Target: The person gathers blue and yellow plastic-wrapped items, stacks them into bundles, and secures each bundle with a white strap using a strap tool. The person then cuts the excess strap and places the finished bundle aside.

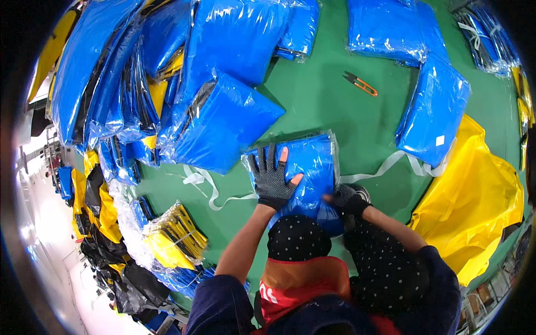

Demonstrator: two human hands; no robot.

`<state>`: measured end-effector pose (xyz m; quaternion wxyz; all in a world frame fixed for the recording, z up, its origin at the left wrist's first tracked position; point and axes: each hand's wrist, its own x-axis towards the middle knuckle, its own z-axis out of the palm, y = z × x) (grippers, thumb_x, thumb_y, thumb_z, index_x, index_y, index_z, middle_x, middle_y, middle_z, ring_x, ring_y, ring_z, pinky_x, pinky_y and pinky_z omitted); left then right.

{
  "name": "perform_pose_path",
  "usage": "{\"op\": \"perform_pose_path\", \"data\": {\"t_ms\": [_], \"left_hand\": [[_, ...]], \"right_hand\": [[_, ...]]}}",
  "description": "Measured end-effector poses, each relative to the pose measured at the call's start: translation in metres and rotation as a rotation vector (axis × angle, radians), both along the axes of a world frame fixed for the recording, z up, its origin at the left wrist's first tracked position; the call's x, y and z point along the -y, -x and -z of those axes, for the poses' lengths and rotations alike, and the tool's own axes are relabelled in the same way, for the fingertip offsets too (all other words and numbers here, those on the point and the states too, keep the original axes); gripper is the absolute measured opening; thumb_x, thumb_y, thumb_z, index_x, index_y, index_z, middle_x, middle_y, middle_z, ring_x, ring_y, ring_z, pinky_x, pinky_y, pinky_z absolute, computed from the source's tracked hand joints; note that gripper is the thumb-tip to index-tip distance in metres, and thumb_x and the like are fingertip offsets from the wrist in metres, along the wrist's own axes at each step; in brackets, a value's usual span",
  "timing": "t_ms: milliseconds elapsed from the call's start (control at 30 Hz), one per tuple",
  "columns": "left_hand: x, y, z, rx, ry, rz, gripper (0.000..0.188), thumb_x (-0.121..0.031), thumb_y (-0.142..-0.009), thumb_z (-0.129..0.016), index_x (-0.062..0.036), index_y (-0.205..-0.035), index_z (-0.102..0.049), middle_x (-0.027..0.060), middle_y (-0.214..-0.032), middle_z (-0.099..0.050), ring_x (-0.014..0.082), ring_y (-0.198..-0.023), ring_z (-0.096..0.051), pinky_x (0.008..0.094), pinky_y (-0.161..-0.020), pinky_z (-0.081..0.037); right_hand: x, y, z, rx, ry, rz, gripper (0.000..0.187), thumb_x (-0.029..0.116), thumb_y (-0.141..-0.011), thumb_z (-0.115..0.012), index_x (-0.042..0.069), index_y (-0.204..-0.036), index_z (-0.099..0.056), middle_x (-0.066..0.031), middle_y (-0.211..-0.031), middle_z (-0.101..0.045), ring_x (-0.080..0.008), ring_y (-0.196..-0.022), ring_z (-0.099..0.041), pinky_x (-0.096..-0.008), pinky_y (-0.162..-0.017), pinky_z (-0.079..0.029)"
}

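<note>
A folded blue sheet in a clear plastic bag (312,159) lies on the green table in front of me. My left hand (273,181), in a grey dotted glove with bare thumb and index tips, presses flat on it with fingers spread. At the bag's near right edge my right hand (349,199), in a similar glove, is curled closed; what it grips is hidden. A round metallic thing shows beside its knuckles, too small to name. White strap (215,192) runs loosely left of the bag, and more white strap (382,167) extends from its right side.
Stacks of bagged blue sheets (234,39) fill the far left. More blue packs (432,106) lie at the far right. Orange-handled thread snips (361,84) rest on the green table (321,92). Yellow sheeting (474,201) spreads at right; a yellow bundle (176,237) sits at left.
</note>
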<state>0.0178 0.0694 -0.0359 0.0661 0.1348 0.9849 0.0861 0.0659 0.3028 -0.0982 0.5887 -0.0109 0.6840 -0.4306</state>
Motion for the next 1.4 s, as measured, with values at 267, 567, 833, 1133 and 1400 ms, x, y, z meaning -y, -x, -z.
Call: {"op": "perform_pose_path", "data": {"t_ms": [267,567,833,1133,1400], "left_hand": [[0.006,-0.01,0.033,-0.166,-0.123,-0.003,0.081,-0.067,-0.071,-0.043,-0.0137,-0.13,-0.031,0.0233,-0.128,-0.033,0.0443,-0.119,-0.029,0.063,-0.096,-0.014],[0.051,0.048,-0.023,-0.103,-0.562,-0.238,0.059,-0.048,-0.076,-0.055,-0.0026,-0.115,-0.05,0.0194,-0.113,-0.049,0.0369,-0.103,-0.046,0.0468,-0.088,-0.034],[0.084,0.324,-0.069,-0.311,-0.099,-0.602,0.095,-0.056,-0.054,-0.071,0.0007,-0.123,-0.041,0.0245,-0.121,-0.044,0.0378,-0.112,-0.044,0.043,-0.094,-0.035],[0.047,0.278,-0.253,-0.27,-0.464,0.396,0.039,-0.037,-0.07,-0.066,-0.0092,-0.097,-0.061,0.0132,-0.099,-0.06,0.0304,-0.092,-0.057,0.0384,-0.088,-0.04],[0.176,0.174,-0.135,0.321,-1.107,-0.23,0.032,-0.03,-0.08,-0.048,-0.0019,-0.092,-0.06,0.019,-0.127,-0.043,0.0263,-0.112,-0.044,0.038,-0.093,-0.036]], "right_hand": [[-0.007,0.023,-0.028,-0.041,0.026,0.035,0.072,0.054,-0.076,-0.055,0.005,-0.126,-0.038,-0.0212,-0.119,-0.049,-0.0349,-0.107,-0.049,-0.0402,-0.089,-0.04],[-0.049,0.121,-0.018,-0.334,-0.11,-0.595,0.047,0.053,-0.073,-0.057,0.007,-0.081,-0.061,-0.0149,-0.079,-0.062,-0.0299,-0.075,-0.059,-0.0397,-0.068,-0.045],[0.082,0.371,-0.041,-0.012,0.611,0.904,0.075,0.055,-0.068,-0.066,0.012,-0.124,-0.041,-0.0059,-0.114,-0.049,-0.0204,-0.094,-0.05,-0.0367,-0.082,-0.042],[0.051,0.294,-0.082,-0.7,0.177,0.645,0.06,0.034,-0.078,-0.059,0.007,-0.125,-0.035,-0.0117,-0.117,-0.046,-0.025,-0.105,-0.048,-0.0416,-0.086,-0.043],[0.056,0.196,-0.097,0.752,1.249,0.754,0.036,0.022,-0.073,-0.055,0.002,-0.102,-0.05,-0.0117,-0.105,-0.052,-0.0243,-0.101,-0.048,-0.0418,-0.091,-0.039]]}}
